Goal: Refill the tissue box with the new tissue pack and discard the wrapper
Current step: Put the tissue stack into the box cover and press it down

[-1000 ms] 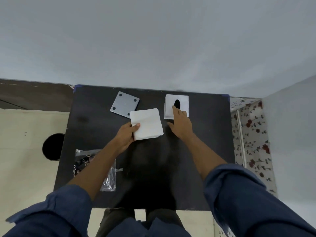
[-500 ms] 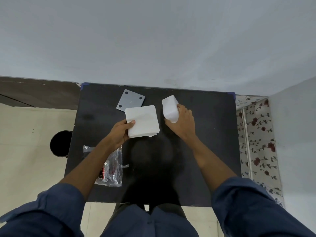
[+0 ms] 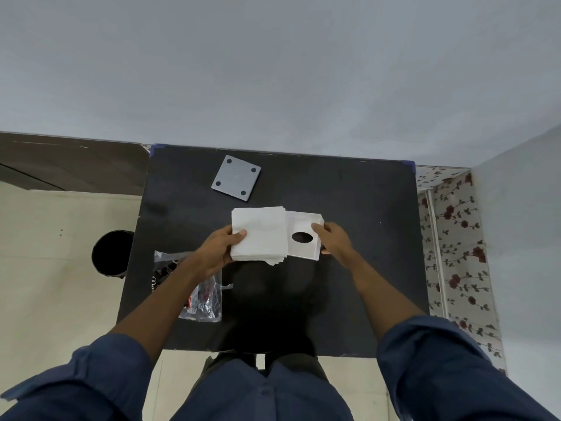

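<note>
A white stack of tissues [image 3: 259, 235] is held above the black table [image 3: 364, 268], with my left hand [image 3: 217, 252] gripping its left edge. Its right end is partly inside the white tissue box [image 3: 303, 235], which lies on its side with the oval opening facing up. My right hand [image 3: 332, 243] grips the box's right side. The clear plastic wrapper [image 3: 203, 299] lies on the table near the front left, partly hidden under my left forearm.
A grey square base plate [image 3: 236, 177] with four dark feet lies at the back of the table. A black round bin [image 3: 110, 253] stands on the floor to the left. A wall and floral curtain are close on the right.
My right hand lifted the tissue box off the table and turned it sideways. Both hands came together, and the tissue stack's right end went into the box.
</note>
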